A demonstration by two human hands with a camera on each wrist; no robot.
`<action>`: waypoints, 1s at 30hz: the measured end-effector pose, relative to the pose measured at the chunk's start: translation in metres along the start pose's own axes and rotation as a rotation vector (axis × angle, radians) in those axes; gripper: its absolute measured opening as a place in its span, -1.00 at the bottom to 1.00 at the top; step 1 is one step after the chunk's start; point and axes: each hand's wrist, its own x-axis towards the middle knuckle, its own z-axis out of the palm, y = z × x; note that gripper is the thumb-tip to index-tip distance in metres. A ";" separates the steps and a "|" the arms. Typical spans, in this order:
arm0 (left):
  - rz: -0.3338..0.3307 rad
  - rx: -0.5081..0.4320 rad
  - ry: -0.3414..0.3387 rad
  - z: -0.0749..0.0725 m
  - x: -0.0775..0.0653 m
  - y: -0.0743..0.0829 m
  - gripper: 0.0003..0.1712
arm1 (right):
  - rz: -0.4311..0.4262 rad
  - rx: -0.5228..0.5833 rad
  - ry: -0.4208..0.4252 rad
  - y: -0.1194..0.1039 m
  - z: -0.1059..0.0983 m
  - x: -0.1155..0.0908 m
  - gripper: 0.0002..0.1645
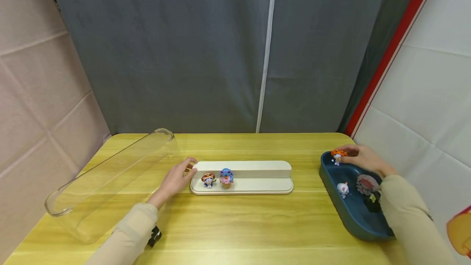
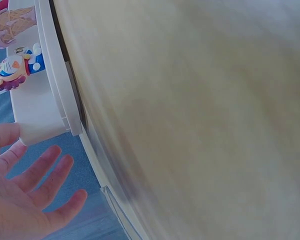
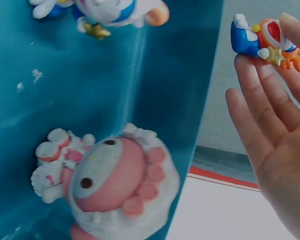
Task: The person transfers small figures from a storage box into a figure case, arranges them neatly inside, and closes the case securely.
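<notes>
My right hand [image 1: 364,160] pinches a small toy figurine [image 3: 247,40] with orange hair, a blue lower body and a yellow star, over the far end of a dark blue tray [image 1: 333,197]. Inside that tray lie a pink-and-white hooded figurine [image 3: 112,180], a small white figurine [image 1: 343,189] and a dark one partly behind my sleeve. At the left end of a white stepped display stand [image 1: 263,185] is my left hand [image 1: 173,182], fingers spread, thumb and index fingertips right at its edge. On the stand's lower step are a brown-topped figurine [image 1: 208,180] and a blue-and-pink figurine [image 1: 226,178].
A long clear plastic cover [image 1: 117,175] lies slantwise on the wooden table [image 1: 235,224] at the left. A small black object [image 1: 155,236] shows beside my left sleeve. A grey curtain [image 1: 184,52] hangs behind the table, with pale walls at both sides.
</notes>
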 end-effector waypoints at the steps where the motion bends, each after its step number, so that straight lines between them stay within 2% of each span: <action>1: -0.001 0.000 -0.001 0.000 0.000 0.000 -0.71 | -0.007 -0.005 0.006 -0.002 -0.001 0.000 -0.44; 9: -0.001 -0.001 -0.002 0.000 0.001 -0.001 -0.71 | -0.052 -0.041 0.070 -0.014 -0.006 -0.002 -0.45; 21: 0.004 0.000 -0.001 0.001 0.001 -0.001 -0.70 | -0.038 0.016 0.089 -0.046 -0.011 -0.005 -0.46; 30: -0.006 -0.004 -0.004 0.001 0.001 -0.001 -0.70 | -0.068 0.015 0.098 -0.073 -0.010 -0.003 -0.44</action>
